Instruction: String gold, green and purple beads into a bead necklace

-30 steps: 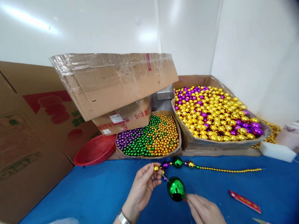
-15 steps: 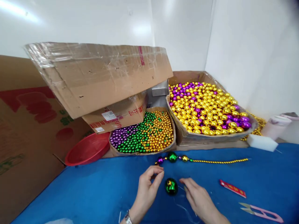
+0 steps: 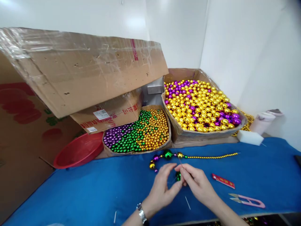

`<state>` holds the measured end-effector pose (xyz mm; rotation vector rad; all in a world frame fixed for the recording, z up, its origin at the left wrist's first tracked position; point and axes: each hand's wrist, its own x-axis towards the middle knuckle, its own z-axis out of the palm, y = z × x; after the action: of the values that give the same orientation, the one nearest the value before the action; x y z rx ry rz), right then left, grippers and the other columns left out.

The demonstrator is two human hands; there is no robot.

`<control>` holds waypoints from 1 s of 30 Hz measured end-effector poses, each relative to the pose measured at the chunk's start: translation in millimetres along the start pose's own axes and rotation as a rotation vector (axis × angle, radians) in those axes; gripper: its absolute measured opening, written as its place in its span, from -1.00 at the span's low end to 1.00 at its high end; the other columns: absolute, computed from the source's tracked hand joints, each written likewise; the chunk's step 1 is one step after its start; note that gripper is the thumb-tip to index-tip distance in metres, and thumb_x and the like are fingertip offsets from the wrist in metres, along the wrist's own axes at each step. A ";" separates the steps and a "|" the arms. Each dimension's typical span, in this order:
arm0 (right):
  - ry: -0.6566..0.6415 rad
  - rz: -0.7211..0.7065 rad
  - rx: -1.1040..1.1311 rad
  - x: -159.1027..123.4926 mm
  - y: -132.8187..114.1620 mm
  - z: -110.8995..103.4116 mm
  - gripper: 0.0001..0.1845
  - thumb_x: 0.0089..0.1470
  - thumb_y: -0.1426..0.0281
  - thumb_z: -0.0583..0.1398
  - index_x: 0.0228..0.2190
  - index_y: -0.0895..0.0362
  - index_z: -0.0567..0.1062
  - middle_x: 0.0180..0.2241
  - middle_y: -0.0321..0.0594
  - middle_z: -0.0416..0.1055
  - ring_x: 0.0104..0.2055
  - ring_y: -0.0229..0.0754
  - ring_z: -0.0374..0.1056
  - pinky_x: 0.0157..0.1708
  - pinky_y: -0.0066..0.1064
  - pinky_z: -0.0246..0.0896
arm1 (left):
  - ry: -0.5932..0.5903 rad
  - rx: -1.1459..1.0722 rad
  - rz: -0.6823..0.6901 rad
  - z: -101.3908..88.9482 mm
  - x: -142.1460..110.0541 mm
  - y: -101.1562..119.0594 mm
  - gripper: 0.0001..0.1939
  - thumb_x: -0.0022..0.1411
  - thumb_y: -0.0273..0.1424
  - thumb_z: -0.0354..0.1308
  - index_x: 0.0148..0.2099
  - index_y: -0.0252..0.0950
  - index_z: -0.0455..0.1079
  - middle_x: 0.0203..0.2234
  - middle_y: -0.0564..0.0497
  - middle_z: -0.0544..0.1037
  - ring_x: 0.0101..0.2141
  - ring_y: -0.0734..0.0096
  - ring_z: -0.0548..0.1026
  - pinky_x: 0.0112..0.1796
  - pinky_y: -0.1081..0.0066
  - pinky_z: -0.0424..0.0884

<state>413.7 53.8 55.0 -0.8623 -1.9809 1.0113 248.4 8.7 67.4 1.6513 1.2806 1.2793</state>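
My right hand pinches a thin, needle-like strand that rises above its fingertips. My left hand is beside it, thumb and fingers curved apart around a shiny green ball bead. Fingers partly cover that bead, and I cannot tell which of them touch it. Just beyond my hands lies a string of beads, with large purple, green and gold balls and a tail of small gold beads.
To the right lie a red packet and pink thread snips. Cardboard boxes of small mixed beads and larger gold and purple balls line the back. A red basin and a white foam block flank them.
My hands have come together, the right moving left to meet the left. The green bead is now between them, partly covered. The view has shifted, and more of the bead string's left end shows.
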 end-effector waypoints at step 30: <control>0.562 0.191 0.643 -40.7 3.4 -103.2 -0.69 0.15 0.20 0.15 -0.12 0.09 0.42 -0.61 -0.39 0.20 -0.57 -0.37 0.06 -0.59 -0.55 -0.02 | -0.198 1.282 0.297 -75.7 3.1 -110.1 -0.53 0.11 -0.54 0.03 0.10 -0.29 0.29 0.02 -0.18 0.42 0.10 -0.05 0.25 0.05 -0.10 0.15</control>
<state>521.0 59.6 82.7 -0.8493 -1.0265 1.2454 144.1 39.2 -10.4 2.7969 1.9266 0.2836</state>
